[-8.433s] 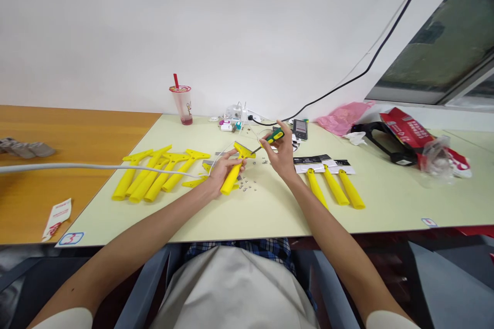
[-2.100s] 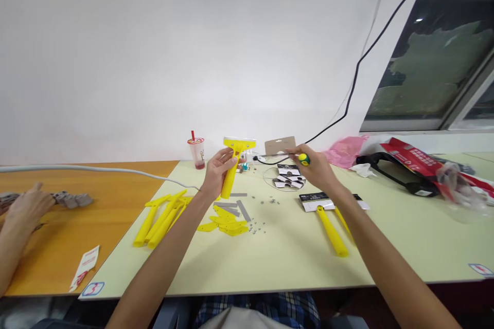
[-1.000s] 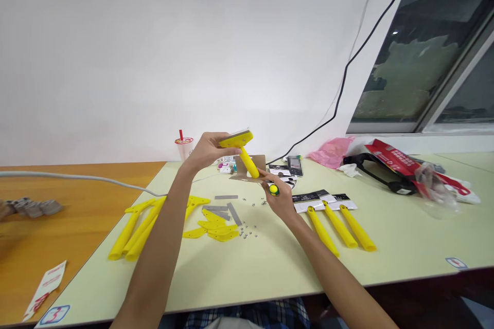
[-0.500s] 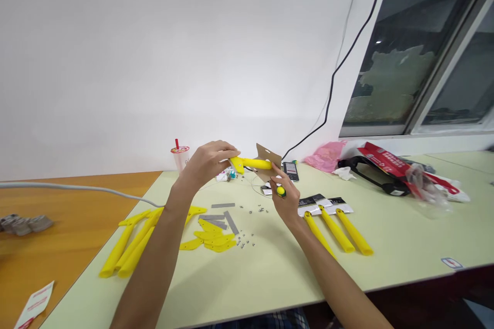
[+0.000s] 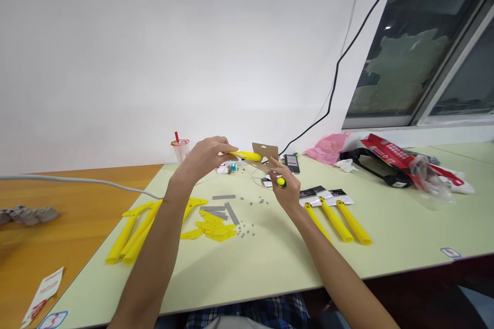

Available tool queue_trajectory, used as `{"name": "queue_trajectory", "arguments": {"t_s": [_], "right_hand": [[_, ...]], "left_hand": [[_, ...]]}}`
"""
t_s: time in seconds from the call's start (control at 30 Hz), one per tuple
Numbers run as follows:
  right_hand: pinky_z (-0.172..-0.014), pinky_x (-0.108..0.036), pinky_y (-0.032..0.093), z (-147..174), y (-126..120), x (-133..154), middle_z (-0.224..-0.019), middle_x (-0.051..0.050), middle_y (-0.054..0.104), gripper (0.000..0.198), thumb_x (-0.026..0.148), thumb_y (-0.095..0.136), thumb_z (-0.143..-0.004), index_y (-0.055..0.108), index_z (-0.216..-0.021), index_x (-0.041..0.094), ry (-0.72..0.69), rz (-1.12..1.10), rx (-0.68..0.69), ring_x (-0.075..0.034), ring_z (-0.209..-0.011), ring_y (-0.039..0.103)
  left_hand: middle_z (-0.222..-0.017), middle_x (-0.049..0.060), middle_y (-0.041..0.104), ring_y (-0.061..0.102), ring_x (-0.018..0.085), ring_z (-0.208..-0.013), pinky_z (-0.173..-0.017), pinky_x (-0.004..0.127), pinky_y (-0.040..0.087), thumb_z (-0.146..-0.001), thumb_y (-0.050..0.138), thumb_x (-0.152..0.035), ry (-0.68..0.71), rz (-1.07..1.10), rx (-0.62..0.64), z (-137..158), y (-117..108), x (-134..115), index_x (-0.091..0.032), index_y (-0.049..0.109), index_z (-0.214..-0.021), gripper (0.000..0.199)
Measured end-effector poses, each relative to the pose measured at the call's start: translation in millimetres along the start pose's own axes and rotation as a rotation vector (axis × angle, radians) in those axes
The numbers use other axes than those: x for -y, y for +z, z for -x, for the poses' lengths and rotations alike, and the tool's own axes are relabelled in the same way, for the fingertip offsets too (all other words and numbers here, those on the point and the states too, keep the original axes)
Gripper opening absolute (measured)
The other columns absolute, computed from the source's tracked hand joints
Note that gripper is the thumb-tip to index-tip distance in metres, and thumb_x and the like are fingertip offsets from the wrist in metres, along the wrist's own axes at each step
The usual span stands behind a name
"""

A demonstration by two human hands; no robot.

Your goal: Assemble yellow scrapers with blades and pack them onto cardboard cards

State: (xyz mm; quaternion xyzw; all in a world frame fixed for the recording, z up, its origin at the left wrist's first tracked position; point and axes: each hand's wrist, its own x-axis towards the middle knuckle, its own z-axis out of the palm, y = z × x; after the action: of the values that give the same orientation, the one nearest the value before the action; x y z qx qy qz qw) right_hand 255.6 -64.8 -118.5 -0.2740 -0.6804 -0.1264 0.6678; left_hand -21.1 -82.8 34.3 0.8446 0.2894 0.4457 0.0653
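- Pinching one scraper (image 5: pixel 250 156) by its head between narrowed fingers: left hand (image 5: pixel 206 157), above the table (image 5: pixel 278 262)
- Holding one brown card (image 5: pixel 269 149) and one screwdriver (image 5: pixel 281 182): right hand (image 5: pixel 287 190)
- Lying at right: three carded scrapers (image 5: pixel 336 220)
- Held scraper: bright yellow, handle nearly level, pointing toward the card

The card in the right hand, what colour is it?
The card shows brown, best in the head view.

A small assembly workshop is suggested by the surface (image 5: pixel 266 264), where loose screws (image 5: pixel 243 235) are scattered at six o'clock, yellow handles (image 5: pixel 124 235) laid at eight and carded tools (image 5: pixel 336 220) at four.
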Motion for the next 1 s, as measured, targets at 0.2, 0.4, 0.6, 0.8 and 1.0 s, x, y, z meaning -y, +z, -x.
{"name": "queue_trajectory", "arguments": {"t_s": [0.2, 0.4, 0.6, 0.8, 1.0], "right_hand": [[-0.099, -0.048, 0.066, 1, 2, 1, -0.141, -0.016, 0.077, 0.006, 0.026, 0.063, -0.108, 0.067, -0.104, 0.026, 0.06, -0.032, 0.066, -0.029, -0.125, 0.078], [-0.097, -0.046, 0.064, 2, 3, -4, -0.146, -0.016, 0.073, 0.008, 0.029, 0.064, -0.107, 0.067, -0.1, 0.026, 0.138, -0.048, 0.114, -0.031, -0.123, 0.079], [-0.088, -0.044, 0.066, 4, 2, -3, -0.15, -0.014, 0.07, 0.009, 0.029, 0.064, -0.106, 0.068, -0.098, 0.027, 0.164, -0.062, 0.182, -0.031, -0.109, 0.083], [-0.09, -0.044, 0.066, 3, 3, 2, -0.147, -0.013, 0.073, 0.007, 0.027, 0.063, -0.106, 0.068, -0.102, 0.028, 0.136, -0.14, 0.209, -0.03, -0.114, 0.082], [-0.107, -0.051, 0.06, 2, 8, 20, -0.133, -0.012, 0.08, 0.009, 0.034, 0.071, -0.104, 0.067, -0.1, 0.028, 0.281, -0.343, 0.183, -0.031, -0.127, 0.075]], "left_hand": [[-0.091, 0.004, 0.079, 0.066, 0.02, -0.077, -0.072, 0.031, 0.045, -0.095, 0.081, -0.03, 0.035, -0.067, 0.075, -1, -2, -3, -0.035, 0.091, -0.106, 0.015], [-0.098, 0.004, 0.082, 0.068, 0.017, -0.077, -0.07, 0.031, 0.047, -0.102, 0.075, -0.039, 0.076, -0.171, 0.084, 1, -9, -14, -0.032, 0.089, -0.114, 0.02], [-0.098, 0.004, 0.082, 0.071, 0.019, -0.082, -0.071, 0.031, 0.051, -0.101, 0.077, -0.044, 0.062, -0.078, 0.093, 1, -7, -27, -0.032, 0.089, -0.113, 0.021], [-0.102, 0.004, 0.081, 0.071, 0.02, -0.09, -0.079, 0.032, 0.05, -0.102, 0.074, -0.044, 0.0, -0.043, 0.161, -1, -3, -24, -0.03, 0.088, -0.111, 0.021], [-0.137, 0.013, 0.07, 0.063, 0.029, -0.127, -0.106, 0.042, 0.05, -0.104, 0.064, -0.058, -0.013, -0.133, 0.167, -5, 11, -15, -0.022, 0.081, -0.114, 0.041]]}}
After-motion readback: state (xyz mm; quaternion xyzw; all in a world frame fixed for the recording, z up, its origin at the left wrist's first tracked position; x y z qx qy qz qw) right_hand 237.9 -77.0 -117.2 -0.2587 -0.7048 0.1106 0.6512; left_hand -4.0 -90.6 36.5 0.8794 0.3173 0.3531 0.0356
